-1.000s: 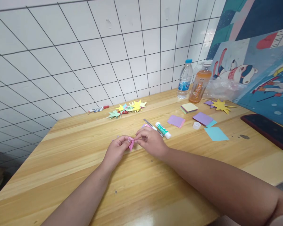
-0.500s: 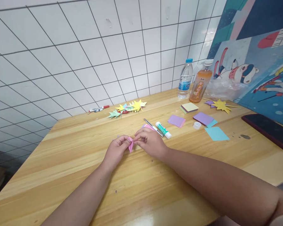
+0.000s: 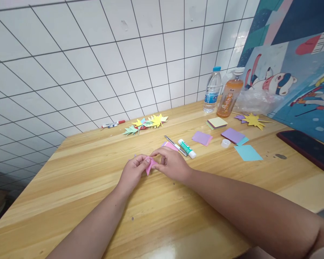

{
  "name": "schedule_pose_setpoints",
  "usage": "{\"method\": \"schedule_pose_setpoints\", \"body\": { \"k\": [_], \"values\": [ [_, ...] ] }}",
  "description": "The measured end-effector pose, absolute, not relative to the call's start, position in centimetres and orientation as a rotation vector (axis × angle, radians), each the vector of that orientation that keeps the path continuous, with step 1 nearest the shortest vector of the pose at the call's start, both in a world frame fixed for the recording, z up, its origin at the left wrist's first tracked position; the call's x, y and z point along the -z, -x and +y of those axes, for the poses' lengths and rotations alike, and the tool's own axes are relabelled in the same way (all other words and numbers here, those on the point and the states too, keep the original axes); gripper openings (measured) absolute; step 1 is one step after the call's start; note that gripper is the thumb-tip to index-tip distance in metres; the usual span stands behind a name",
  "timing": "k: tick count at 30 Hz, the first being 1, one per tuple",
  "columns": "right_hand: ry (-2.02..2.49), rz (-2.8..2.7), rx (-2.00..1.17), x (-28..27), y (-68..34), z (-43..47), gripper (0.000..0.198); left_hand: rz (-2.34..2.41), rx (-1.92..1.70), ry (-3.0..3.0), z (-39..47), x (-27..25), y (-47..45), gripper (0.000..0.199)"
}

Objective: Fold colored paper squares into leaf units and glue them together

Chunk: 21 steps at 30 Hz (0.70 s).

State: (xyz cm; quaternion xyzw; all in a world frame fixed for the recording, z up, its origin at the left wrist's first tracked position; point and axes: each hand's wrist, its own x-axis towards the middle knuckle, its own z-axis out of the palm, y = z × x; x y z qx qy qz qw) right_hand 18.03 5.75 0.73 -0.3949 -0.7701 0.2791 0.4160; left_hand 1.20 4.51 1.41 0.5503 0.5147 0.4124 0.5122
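Note:
A small piece of folded pink paper (image 3: 149, 168) is held between my two hands above the wooden table (image 3: 78, 187). My left hand (image 3: 135, 169) pinches its left side between thumb and fingers. From the right, my right hand (image 3: 170, 162) has thumb and fingertips closed on its other edge. Part of the paper is hidden by the fingers. Just beyond my right hand lie a pink stack of paper (image 3: 169, 145), a craft knife (image 3: 176, 146) and a green-and-white glue stick (image 3: 187, 148).
Folded paper leaves and stars (image 3: 145, 124) lie near the tiled wall, beside markers (image 3: 113, 124). Paper squares (image 3: 202, 138), a white cap (image 3: 225, 143), a water bottle (image 3: 212, 90) and an orange drink bottle (image 3: 230, 93) stand or lie to the right. A dark phone (image 3: 307, 149) is at far right.
The pink paper has opened wider to the right and shows more surface. My right hand's fingers have spread a little along its edge; my left hand stays nearly still.

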Motion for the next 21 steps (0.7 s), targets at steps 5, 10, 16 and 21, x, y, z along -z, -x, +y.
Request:
{"method": "schedule_pose_setpoints", "body": {
  "k": [5, 10, 16, 21],
  "values": [
    [0.988, -1.895, -0.725, -0.7, -18.1, 5.9, 0.022, 1.238, -0.997, -1.385, 4.4, -1.8, -1.3, 0.026],
    [1.063, -1.846, -0.825, -1.0, -18.2, 5.9, 0.046, 1.275, -1.015, -1.378, 4.4, -2.0, -1.5, 0.026],
    [1.061, -1.948, -0.576, -1.9, -18.3, 5.0, 0.015, 1.351, -1.015, -1.346, 4.6, -1.3, -1.4, 0.028],
    [1.172, -1.933, -0.749, -0.9, -18.3, 5.5, 0.031, 1.350, -0.954, -1.525, 4.4, -1.0, -1.4, 0.028]
  ]
}}
